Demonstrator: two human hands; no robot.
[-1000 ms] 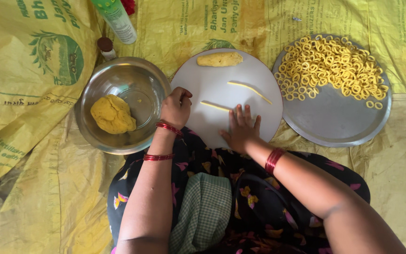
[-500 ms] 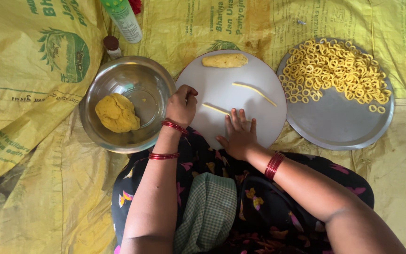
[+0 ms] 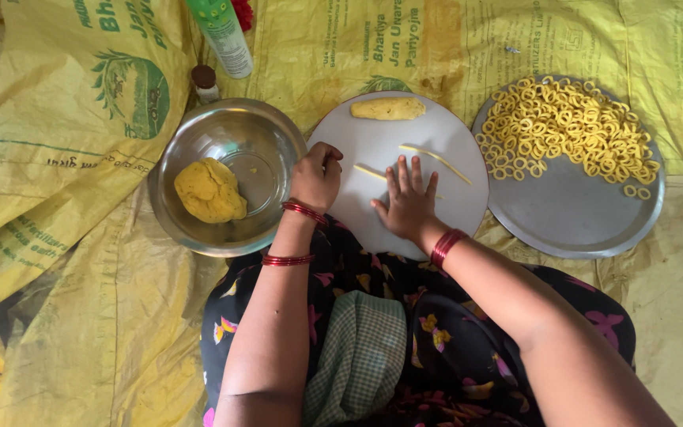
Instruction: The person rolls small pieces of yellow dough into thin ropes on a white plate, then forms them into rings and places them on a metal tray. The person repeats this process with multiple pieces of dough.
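My right hand (image 3: 407, 202) lies flat with its fingers spread on a white round board (image 3: 373, 134), pressing on a thin yellow dough strand (image 3: 369, 171) that pokes out at its left. My left hand (image 3: 316, 175) is curled into a loose fist at the board's left edge; I cannot see anything inside it. A second thin strand (image 3: 436, 162) lies just beyond my right fingertips. At the far edge of the board sits a short thick dough log (image 3: 387, 108).
A steel bowl (image 3: 231, 111) at left holds a yellow dough ball (image 3: 209, 190). A steel plate (image 3: 571, 213) at right carries several small dough rings (image 3: 571, 126). A green-white bottle (image 3: 223, 35) and a small brown-capped bottle (image 3: 204, 81) stand behind the bowl. Yellow sacks cover the floor.
My right hand has slid a little farther out across the board over the strand. The left hand has stayed curled at the board's left edge.
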